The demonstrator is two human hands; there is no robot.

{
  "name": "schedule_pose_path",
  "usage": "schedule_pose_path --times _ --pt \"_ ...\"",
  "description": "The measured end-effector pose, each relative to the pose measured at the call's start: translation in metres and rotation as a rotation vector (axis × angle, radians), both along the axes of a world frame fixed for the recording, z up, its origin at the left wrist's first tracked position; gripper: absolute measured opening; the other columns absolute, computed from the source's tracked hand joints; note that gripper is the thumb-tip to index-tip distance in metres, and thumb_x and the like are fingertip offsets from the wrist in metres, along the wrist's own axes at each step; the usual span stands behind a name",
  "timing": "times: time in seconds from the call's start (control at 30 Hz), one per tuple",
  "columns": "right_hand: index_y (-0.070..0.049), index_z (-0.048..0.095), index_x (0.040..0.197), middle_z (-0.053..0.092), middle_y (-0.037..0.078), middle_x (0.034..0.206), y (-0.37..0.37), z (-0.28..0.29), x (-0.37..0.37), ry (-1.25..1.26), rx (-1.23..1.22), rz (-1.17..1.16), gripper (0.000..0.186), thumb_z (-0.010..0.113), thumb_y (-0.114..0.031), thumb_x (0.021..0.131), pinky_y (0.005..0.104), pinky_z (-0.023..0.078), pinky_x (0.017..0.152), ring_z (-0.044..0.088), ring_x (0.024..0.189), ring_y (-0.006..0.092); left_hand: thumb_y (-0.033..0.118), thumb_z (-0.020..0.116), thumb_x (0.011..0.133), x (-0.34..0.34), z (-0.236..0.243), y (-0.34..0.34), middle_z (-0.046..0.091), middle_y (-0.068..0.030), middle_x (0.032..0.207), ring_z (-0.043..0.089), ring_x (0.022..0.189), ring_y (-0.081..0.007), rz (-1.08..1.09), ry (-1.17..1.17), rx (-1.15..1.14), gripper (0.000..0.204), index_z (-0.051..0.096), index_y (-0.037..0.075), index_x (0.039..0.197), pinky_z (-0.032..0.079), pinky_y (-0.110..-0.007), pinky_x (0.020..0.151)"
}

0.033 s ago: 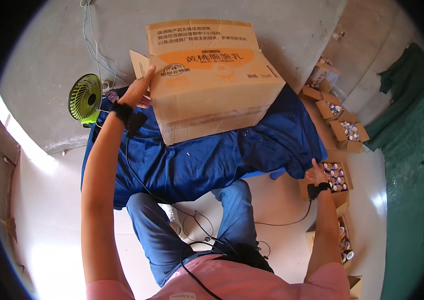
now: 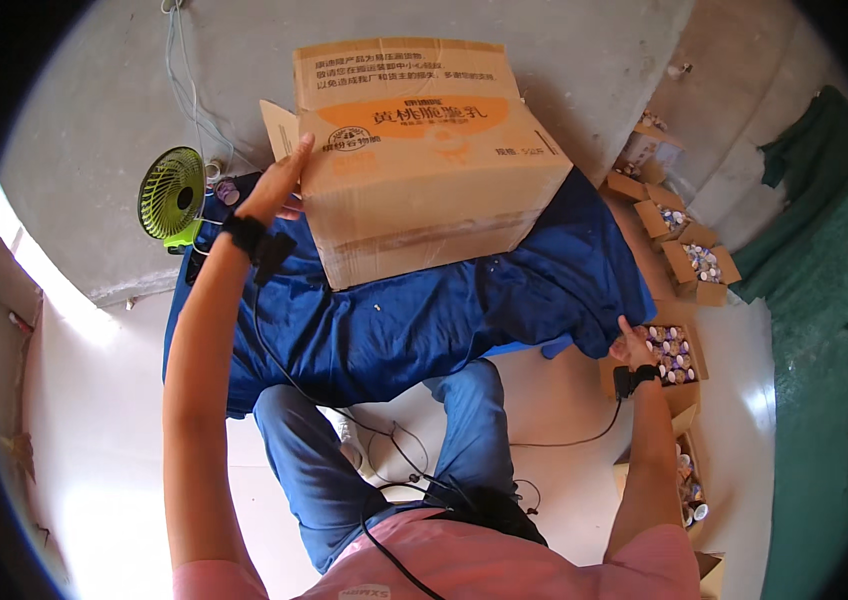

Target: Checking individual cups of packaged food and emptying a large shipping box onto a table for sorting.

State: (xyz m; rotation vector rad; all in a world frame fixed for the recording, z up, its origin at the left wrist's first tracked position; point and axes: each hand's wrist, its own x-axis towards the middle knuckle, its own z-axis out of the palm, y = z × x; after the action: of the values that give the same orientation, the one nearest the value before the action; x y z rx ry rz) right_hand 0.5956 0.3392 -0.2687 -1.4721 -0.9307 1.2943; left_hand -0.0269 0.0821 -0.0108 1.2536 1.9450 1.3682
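A large brown cardboard box (image 2: 434, 210), printed in orange and black, rests on a table draped in blue cloth (image 2: 414, 330). One flap (image 2: 280, 125) sticks out at its left end. Against that left end lies my left hand (image 2: 279, 185), its fingers stretched along the box edge, some hidden behind it. My right hand (image 2: 632, 345) hovers off the table's right corner, thumb raised apart from the fingers, with nothing visible in it. Close beside it, an open carton (image 2: 701, 352) holds several small cups with white tops (image 2: 671, 352).
A green fan (image 2: 172, 193) and a small purple cup (image 2: 228, 192) stand left of the box. More open cartons (image 2: 710, 262) with small packs line the right side, beside a green curtain (image 2: 824, 350). Black cables (image 2: 564, 445) run from my wrists.
Almost nothing differs. My left hand and forearm have shifted very slightly, and more of the small purple cup shows beside the left hand.
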Motion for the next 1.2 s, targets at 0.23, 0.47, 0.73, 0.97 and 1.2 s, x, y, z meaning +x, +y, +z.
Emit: schedule_pose_path --times 0.23,0.47,0.73,0.97,1.2 --pt "0.004 0.046 0.128 0.056 0.015 0.123 0.004 -0.02 0.039 -0.205 0.404 0.197 0.065 0.062 -0.045 0.087 0.037 0.049 0.084 0.057 0.107 0.0252 0.055 0.072 0.071 0.041 -0.049 -0.011 0.045 -0.0213 0.132 0.055 0.112 -0.0327 0.072 0.146 0.553 0.092 0.033 0.012 0.142 0.047 -0.039 0.09" --pt "0.004 0.049 0.124 0.06 0.024 0.113 0.009 -0.014 0.06 -0.99 0.668 0.129 0.05 0.051 -0.036 0.094 0.0362 0.041 0.092 0.057 0.105 0.0362 0.027 0.085 0.061 0.06 -0.038 -0.024 0.04 -0.0214 0.135 0.05 0.117 -0.0375 0.309 0.904 0.688 0.087 0.042 0.017 0.136 0.046 -0.039 0.096" --pt "0.003 0.062 0.103 0.062 0.028 0.097 0.022 -0.007 0.111 -1.263 0.641 -0.012 0.047 0.058 -0.041 0.088 0.0464 0.046 0.082 0.061 0.09 0.0422 0.026 0.082 0.067 0.056 -0.019 -0.009 0.057 -0.0147 0.116 0.055 0.109 -0.0291 0.219 0.813 0.698 0.066 0.054 0.007 0.123 0.046 -0.036 0.092" --pt "-0.001 0.047 0.127 0.058 0.024 0.114 0.001 0.064 0.008 -1.415 0.521 0.049 0.067 0.072 -0.036 0.076 0.0449 0.046 0.087 0.057 0.101 0.0409 0.026 0.083 0.065 0.053 -0.034 -0.025 0.054 -0.0165 0.12 0.054 0.112 -0.0315 0.266 0.841 0.632 0.076 0.046 0.009 0.129 0.047 -0.036 0.091" --pt "0.0 0.036 0.138 0.049 0.017 0.132 -0.026 0.16 -0.151 -0.239 0.565 0.65 0.079 0.064 -0.05 0.083 0.0364 0.042 0.094 0.049 0.12 0.024 0.017 0.085 0.066 0.039 -0.092 -0.006 0.047 -0.0148 0.131 0.049 0.119 -0.0232 0.01 0.224 0.7 0.094 0.027 0.001 0.139 0.042 -0.036 0.099"
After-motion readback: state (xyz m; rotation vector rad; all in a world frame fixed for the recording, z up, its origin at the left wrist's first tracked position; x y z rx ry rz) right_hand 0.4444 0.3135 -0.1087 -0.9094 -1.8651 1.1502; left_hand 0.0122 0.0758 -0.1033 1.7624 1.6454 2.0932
